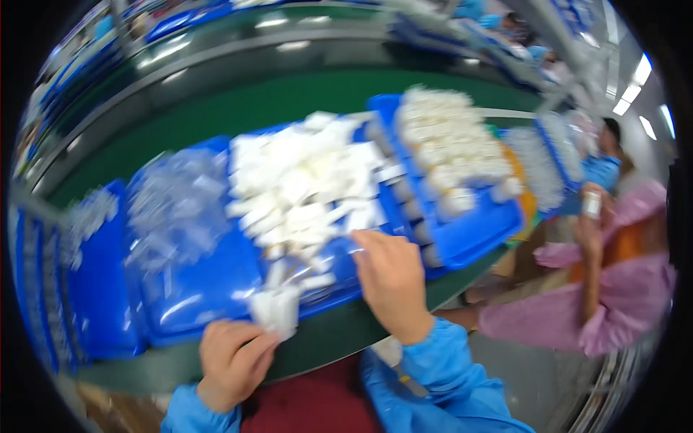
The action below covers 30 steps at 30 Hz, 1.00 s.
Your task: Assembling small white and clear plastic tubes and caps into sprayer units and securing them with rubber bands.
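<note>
Near the front edge of the bench, my left hand (pixel 234 361) is closed, thumb and fingertips pinched at the lower corner of a white folded piece (pixel 277 310). The piece looks like thin card or a small box; blur hides its exact kind. My right hand (pixel 393 281) is over the front right of a blue tray (pixel 328 302), fingers curled in toward the thumb. What its fingertips hold, if anything, is too blurred to make out. A heap of similar white pieces (pixel 299 173) fills most of that tray, beyond both hands.
Left of the heap, a blue tray (pixel 202 296) carries clear plastic pieces (pixel 177 202). A tilted blue tray (pixel 473 242) at right holds rows of whitish capped items (pixel 451 144). A green belt (pixel 289 94) runs behind. A person in pink (pixel 577 303) sits at right.
</note>
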Each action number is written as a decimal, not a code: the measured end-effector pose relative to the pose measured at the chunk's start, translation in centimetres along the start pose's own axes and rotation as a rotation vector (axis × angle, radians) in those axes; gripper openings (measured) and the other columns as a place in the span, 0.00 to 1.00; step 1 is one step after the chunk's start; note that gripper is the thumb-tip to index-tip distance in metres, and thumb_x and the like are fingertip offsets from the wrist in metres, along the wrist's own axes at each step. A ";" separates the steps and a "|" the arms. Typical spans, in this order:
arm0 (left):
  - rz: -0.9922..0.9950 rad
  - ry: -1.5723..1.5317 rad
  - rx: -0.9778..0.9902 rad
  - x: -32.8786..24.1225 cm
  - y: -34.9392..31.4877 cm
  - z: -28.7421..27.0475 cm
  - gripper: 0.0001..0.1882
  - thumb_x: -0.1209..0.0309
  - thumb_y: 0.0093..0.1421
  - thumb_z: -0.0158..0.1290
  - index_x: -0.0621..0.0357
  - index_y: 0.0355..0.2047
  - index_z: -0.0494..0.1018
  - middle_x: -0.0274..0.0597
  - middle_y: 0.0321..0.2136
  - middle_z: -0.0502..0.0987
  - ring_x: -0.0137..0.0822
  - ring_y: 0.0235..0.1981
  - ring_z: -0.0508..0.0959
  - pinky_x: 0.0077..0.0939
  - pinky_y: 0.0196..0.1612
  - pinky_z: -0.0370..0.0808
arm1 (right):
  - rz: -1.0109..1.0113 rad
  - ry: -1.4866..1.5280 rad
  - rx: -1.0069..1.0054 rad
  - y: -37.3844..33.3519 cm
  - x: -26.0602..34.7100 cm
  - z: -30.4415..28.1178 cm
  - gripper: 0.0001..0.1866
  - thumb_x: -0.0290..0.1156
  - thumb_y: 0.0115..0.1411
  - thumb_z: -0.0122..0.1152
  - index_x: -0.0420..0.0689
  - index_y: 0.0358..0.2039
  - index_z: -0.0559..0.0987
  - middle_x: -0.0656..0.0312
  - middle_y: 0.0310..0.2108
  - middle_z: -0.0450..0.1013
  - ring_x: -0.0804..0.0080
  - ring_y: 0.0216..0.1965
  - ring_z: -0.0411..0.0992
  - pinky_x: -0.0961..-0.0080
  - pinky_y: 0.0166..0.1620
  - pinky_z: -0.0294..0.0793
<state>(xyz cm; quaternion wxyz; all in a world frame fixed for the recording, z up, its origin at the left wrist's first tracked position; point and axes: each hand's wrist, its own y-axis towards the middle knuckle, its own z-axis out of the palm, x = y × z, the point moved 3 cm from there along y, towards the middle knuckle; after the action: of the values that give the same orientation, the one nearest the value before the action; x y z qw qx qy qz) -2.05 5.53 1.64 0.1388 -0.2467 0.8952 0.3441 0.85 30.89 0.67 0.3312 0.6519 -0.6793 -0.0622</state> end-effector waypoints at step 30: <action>-0.014 0.080 0.064 1.8 -0.5 1.0 0.18 0.75 0.51 0.59 0.57 0.45 0.78 0.39 0.39 0.77 0.41 0.37 0.76 0.35 0.38 0.70 | 0.114 0.839 0.368 -0.8 8.1 1.8 0.27 0.18 0.61 0.63 0.41 0.62 0.75 0.55 0.45 0.77 0.69 0.40 0.77 0.74 0.43 0.79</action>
<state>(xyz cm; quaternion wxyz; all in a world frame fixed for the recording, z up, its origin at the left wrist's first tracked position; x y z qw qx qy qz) -3.27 5.25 -0.08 0.1129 -0.2620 0.9089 0.3042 1.11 22.70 1.88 0.4592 0.6303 -0.5211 0.3468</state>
